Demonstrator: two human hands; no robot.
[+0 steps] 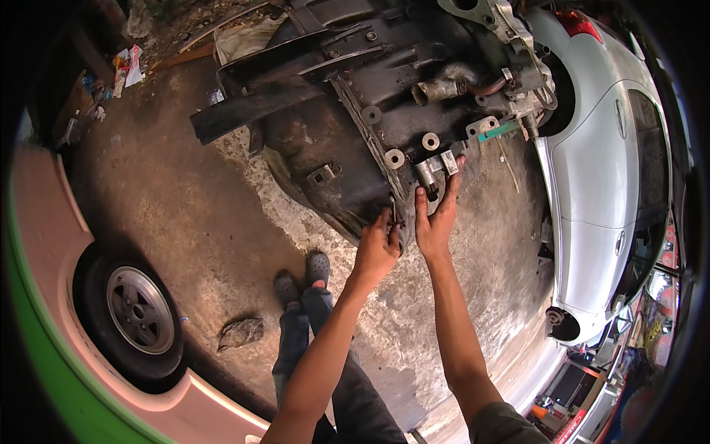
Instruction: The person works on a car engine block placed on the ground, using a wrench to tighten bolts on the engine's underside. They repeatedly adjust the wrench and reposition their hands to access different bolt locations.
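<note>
Engine (392, 96) sits at upper centre; its support is hidden. Left hand (376, 253): fingers narrow at the engine's lower edge, apparently for steadying; whether they grip anything cannot be told. Right hand (436, 231): thumb and forefinger wide, framing a fitting (427, 173), likely to steady it. Surface: stained concrete floor (214, 222). Room: wheeled vehicle (55, 214) far left, silver car (592, 170) far right.

"what sort of place was it?"
"it looked like a car repair workshop: a greasy engine assembly (303, 148), stained concrete floor (200, 207), and a silver car (592, 189) with an exposed wheel hub (555, 317)."
</note>
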